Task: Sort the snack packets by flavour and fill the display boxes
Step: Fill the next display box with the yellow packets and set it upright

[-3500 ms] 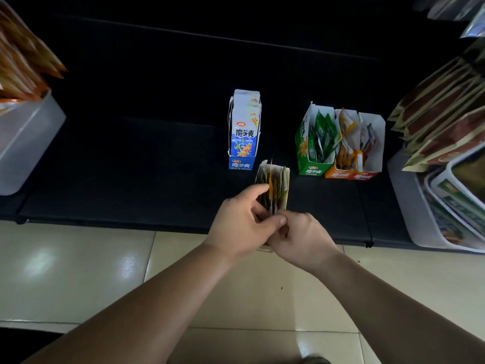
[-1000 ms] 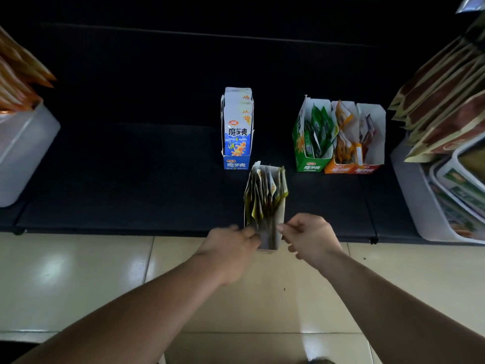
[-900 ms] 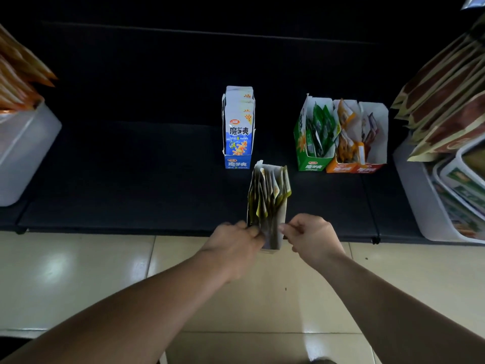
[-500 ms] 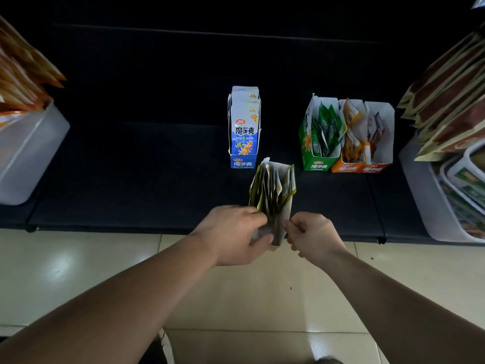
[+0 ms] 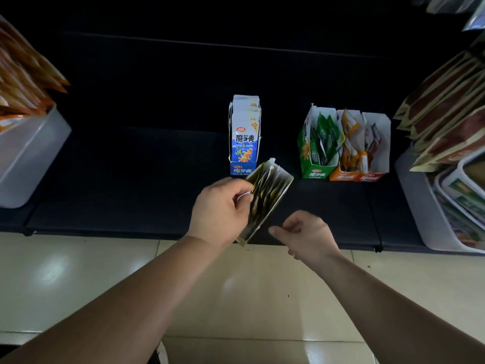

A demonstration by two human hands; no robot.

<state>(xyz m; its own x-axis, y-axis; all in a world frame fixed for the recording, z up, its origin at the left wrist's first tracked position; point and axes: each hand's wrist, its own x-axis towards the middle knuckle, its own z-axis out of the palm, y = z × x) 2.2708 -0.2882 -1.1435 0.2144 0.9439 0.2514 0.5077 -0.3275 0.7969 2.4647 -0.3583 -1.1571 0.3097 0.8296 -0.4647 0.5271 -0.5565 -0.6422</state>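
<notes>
Shelf [image 5: 131, 179]: we note bare room left of the boxes; the held display box [image 5: 270, 195] overhangs its front edge | long axis near-left to far-right, far end by blue box [image 5: 245, 137] | left hand [image 5: 223, 208] fingers grip its side; right hand [image 5: 307, 235] loosely curled, holding nothing | blue box reads 魔芋爽.

blue box [image 5: 242, 169] — white-blue packets [image 5: 245, 122] | green box [image 5: 316, 175] | orange box [image 5: 342, 177] | red box [image 5: 371, 177]
</notes>
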